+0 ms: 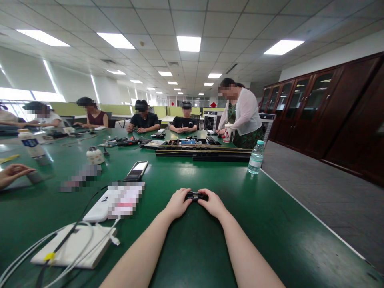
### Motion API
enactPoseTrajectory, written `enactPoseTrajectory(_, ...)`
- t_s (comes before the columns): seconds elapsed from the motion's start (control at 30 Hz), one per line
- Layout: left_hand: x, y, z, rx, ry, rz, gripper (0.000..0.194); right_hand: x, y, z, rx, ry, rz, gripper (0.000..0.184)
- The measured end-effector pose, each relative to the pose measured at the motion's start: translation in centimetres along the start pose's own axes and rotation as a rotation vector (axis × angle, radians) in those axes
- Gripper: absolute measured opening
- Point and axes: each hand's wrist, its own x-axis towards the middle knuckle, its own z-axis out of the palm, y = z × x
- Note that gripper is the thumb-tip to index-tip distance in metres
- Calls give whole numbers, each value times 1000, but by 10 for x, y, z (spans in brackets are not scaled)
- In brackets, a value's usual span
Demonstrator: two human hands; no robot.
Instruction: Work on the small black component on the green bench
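Note:
Both my hands rest on the green table (270,216) straight ahead of me. My left hand (177,203) and my right hand (213,203) are closed from either side on a small black part (196,196), which lies between their fingertips just above the tabletop. Its details are too small to make out.
A white power bank (99,208), a white flat box with cables (75,248) and a phone (137,170) lie to my left. A water bottle (256,157) stands at the right edge. Long black rails (204,154) cross the middle. Several people sit or stand at the far end; another person's hand (12,174) is at the left.

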Motion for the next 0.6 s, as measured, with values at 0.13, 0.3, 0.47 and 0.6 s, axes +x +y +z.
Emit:
enactPoseTrajectory(0.13,0,-1,1,8,-3,0,37,-1,-1,-1,5,-3,1,36)
enactPoseTrajectory(0.3,0,-1,1,6,-2,4,36,-2,-4,-2,12,0,9,35)
enactPoseTrajectory(0.47,0,-2,1,-14,12,15,37,-2,-5,-2,17,-1,3,38)
enactPoseTrajectory(0.6,0,-2,0,-23,13,22,36,-2,-6,-2,-5,5,-16,41)
